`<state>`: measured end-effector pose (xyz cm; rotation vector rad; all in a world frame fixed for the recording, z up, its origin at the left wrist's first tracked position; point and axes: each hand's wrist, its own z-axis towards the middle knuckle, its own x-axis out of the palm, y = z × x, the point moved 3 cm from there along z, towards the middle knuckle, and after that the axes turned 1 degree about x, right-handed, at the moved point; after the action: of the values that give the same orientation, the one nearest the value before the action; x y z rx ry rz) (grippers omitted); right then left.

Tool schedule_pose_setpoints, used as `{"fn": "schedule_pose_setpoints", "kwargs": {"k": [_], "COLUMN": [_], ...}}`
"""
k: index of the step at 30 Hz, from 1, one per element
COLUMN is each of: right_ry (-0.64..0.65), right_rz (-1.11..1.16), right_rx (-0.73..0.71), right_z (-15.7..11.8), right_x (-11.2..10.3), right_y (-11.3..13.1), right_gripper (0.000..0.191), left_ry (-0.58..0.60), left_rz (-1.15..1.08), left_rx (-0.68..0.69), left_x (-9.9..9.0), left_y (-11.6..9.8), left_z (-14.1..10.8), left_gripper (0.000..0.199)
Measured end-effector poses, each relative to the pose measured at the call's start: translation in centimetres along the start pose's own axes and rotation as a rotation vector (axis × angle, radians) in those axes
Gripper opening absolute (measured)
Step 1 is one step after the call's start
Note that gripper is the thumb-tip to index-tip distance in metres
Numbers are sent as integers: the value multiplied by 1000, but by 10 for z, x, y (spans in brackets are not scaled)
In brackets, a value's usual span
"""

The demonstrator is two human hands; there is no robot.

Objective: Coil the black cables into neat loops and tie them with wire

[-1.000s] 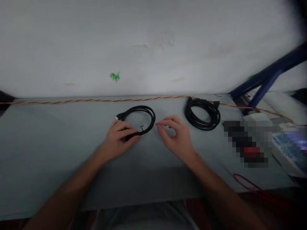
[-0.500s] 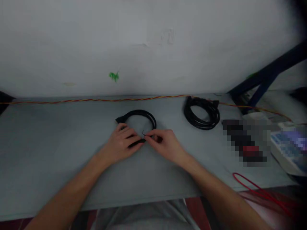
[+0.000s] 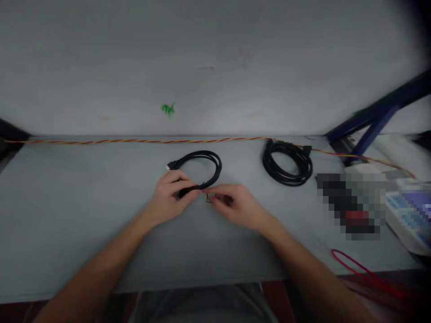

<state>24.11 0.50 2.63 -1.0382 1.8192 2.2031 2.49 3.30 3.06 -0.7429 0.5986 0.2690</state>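
One black cable coil point(image 3: 220, 168) sits on the table in front of me, just left of the middle of my head view, its connector point(image 3: 173, 165) pointing left above my left hand point(image 3: 175, 195). That hand is closed on the near side of the loop, the strands squeezed between thumb and fingers. My right hand point(image 3: 208, 196) is half curled beside it, index fingertip at the bundle, thumb by a thin dark strip point(image 3: 207, 198) that hangs bent below; I cannot tell from here whether I actually have the strip pinched. For this close finger work, I'd hold the left pinch firm so the strands lie flat together, and work the strip with fingertips only, close against the bundle, where a light pull is less likely to drag the loop out of round. Losing sight of the strip's end behind my own fingers seems the main risk. Underneath is a plain grey table point(image 3: 84, 215), dimly lit. A twisted red-and-yellow cord point(image 3: 134, 141) runs along its back edge, below a pale wall point(image 3: 117, 58) with a green scribble point(image 3: 168, 109). To my right I have a second coil point(image 3: 286, 180), a blurred-out dark patch point(image 3: 348, 206), white equipment point(image 3: 407, 229), a blue frame point(image 3: 370, 115) and a red cord point(image 3: 380, 281) at the near edge.
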Motion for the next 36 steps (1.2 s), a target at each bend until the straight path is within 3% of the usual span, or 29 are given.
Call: {"fn": "schedule_pose_setpoints", "kwargs": {"k": [3, 5, 7, 10, 12, 17, 19, 22, 26, 28, 36], "right_ry": [-54, -71, -54, 4, 0, -334, -382, -298, -41, 27, 10], "right_rz": [-200, -194, -70, 182, 275, 47, -12, -82, -263, -274, -206], "right_rx": [21, 48, 71, 123, 167, 191, 154, 118, 30, 4, -97], "right_z": [2, 3, 4, 5, 6, 1, -1, -3, -1, -1, -6], "right_x": [3, 4, 5, 4, 0, -16, -17, -12, -6, -7, -6], "right_y": [-6, -8, -9, -11, -12, -8, -3, 1, 3, 2, 5], "right_gripper": [30, 40, 44, 29, 30, 36, 32, 30, 34, 31, 19], "left_ry": [10, 6, 9, 17, 19, 41, 81, 162, 231, 255, 291], "left_rz": [-32, -41, -42, -34, -28, 32, 73, 119, 153, 160, 162], "left_rx": [10, 9, -2, 5, 28, 90, 130, 204, 228, 217, 208], "left_x": [2, 3, 3, 3, 3, 6, 7, 10, 12, 13, 14], "left_y": [1, 2, 2, 1, 1, 1, -1, -5, -8, -8, -3], "left_z": [-1, -2, -2, -1, -1, -3, -4, -5, -6, -6, -8], "left_gripper": [12, 11, 12, 12, 11, 11, 10, 8, 5, 7, 10]}}
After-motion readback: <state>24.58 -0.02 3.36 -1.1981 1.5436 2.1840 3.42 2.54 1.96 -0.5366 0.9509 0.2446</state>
